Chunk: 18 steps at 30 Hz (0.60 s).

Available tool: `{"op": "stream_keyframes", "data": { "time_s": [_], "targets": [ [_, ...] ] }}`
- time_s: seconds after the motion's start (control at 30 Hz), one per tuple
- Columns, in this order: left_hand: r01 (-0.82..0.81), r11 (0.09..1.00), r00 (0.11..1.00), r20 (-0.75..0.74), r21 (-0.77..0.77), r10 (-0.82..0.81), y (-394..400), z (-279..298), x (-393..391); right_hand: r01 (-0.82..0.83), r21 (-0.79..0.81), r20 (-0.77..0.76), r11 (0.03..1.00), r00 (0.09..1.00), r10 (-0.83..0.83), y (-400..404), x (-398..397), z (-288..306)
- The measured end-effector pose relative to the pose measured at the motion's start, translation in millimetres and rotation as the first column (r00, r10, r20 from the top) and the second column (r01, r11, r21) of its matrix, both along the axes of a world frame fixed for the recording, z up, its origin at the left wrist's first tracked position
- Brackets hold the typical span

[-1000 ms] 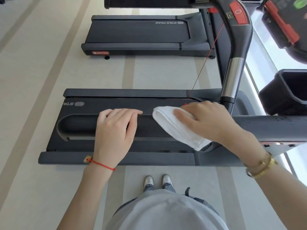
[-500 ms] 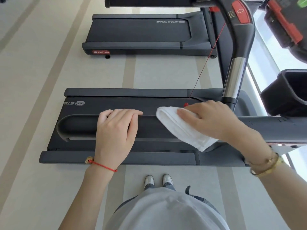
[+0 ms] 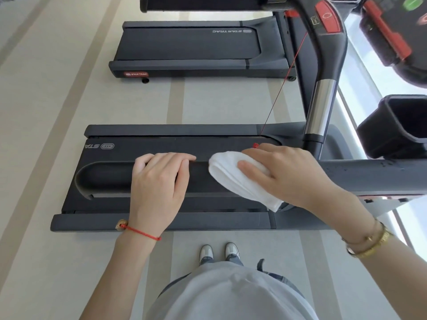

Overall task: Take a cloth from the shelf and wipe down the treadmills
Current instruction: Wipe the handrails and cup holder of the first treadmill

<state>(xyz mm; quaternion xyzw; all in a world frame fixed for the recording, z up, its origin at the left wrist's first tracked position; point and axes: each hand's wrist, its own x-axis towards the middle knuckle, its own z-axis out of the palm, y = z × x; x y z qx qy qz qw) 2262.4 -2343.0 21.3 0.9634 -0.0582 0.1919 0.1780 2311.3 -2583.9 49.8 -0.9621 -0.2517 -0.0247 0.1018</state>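
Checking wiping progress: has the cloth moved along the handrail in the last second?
Yes, slightly: the cloth under the right hand slid along the handrail away from the left hand, toward the console.

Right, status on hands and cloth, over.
Left hand grips handrail. Right hand holds white cloth on it. Nothing in the way.
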Motion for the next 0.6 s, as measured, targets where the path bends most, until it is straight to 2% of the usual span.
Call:
{"op": "stream_keyframes", "data": {
  "time_s": [0.17,0.27,0.43,0.53,0.6],
  "targets": [
    [-0.003,1.0,1.0,0.001,0.004,0.003,0,0,0,0.035,-0.068,0.077,0.997,0.997,-0.029,4,-4,-3],
    [-0.001,1.0,1.0,0.006,0.008,0.001,-1,0,0,0.005,-0.122,0.14,0.992,0.99,0.012,28,-7,-10],
    [0.008,1.0,1.0,0.0,0.01,-0.008,0,0,-1,-0.099,0.067,0.274,0.993,0.959,0.077,4,-27,-21],
    [0.002,1.0,1.0,-0.007,0.011,-0.002,-1,1,-2,-0.028,0.105,0.293,0.994,0.956,-0.004,-19,-32,-22],
    [0.0,1.0,1.0,-0.012,0.015,0.0,-1,2,-2,0.046,0.121,0.297,0.992,0.951,-0.081,-3,-31,-20]
  ]
}}
